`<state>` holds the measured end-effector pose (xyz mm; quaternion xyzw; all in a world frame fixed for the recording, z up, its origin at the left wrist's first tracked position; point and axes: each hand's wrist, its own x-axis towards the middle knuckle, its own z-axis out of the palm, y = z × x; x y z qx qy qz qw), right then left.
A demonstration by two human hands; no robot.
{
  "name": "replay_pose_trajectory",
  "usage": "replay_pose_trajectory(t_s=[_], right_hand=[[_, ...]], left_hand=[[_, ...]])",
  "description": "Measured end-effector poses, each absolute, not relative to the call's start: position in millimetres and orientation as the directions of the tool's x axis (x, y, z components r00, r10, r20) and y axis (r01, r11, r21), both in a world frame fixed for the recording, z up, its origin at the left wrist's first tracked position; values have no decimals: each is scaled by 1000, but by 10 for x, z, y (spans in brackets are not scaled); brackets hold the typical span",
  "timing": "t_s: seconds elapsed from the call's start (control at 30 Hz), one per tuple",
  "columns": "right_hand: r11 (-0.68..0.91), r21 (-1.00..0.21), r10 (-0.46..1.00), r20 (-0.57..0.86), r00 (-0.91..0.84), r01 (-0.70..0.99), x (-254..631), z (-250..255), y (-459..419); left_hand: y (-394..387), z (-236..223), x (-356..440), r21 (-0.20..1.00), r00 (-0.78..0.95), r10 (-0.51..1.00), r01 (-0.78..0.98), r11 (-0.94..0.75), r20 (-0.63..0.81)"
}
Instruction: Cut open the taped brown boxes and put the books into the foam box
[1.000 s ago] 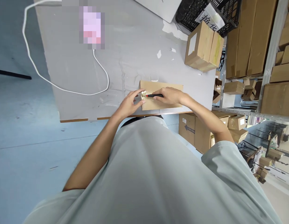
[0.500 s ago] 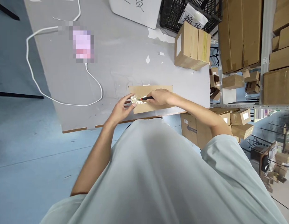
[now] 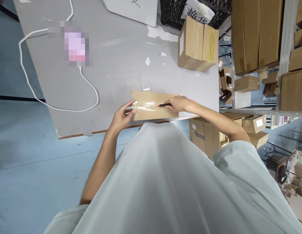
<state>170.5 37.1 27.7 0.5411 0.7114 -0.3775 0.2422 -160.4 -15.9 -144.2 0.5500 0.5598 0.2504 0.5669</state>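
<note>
A flat brown cardboard box [image 3: 151,114] lies at the table's near edge, with shiny clear tape [image 3: 146,104] along its middle seam. My left hand [image 3: 122,116] grips the box's left end, thumb and fingertips on its edge. In my right hand [image 3: 180,103] is a black utility knife [image 3: 164,105] with a red front part, pointing left over the taped seam. The fingers are closed around its handle. A thin dark line runs along the tape to the left of the knife. The blade is too small to make out.
On the grey table [image 3: 116,74] stand a taped carton [image 3: 198,45] and a black plastic crate [image 3: 174,14]. A white cable [image 3: 55,106] curves at the left, joined to a blurred pink object [image 3: 76,47]. Shelves with cartons [image 3: 256,35] rise at the right.
The knife and my right hand have moved right along the tape, away from my left hand. A dark line now shows in the tape. The whole view has shifted slightly.
</note>
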Motion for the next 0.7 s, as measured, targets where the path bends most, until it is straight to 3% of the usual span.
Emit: replay_pose_trajectory(t_s=[0.2,0.33,0.57,0.7], right_hand=[[-73,-310,588,-781,-210,948,2220,406,-30],[1,-245,529,-823,-208,970,2373,433,-214],[214,-263,516,-787,-337,941,2287,353,-229],[301,-235,503,-784,-363,924,2211,312,-264]], left_hand=[[-219,-1395,-1262,900,246,893,326,289,-376],[-201,-1356,-1081,887,210,907,376,270,-365],[71,-1325,-486,729,260,961,675,-114,-90],[119,-1415,-374,668,256,964,731,-140,-77]])
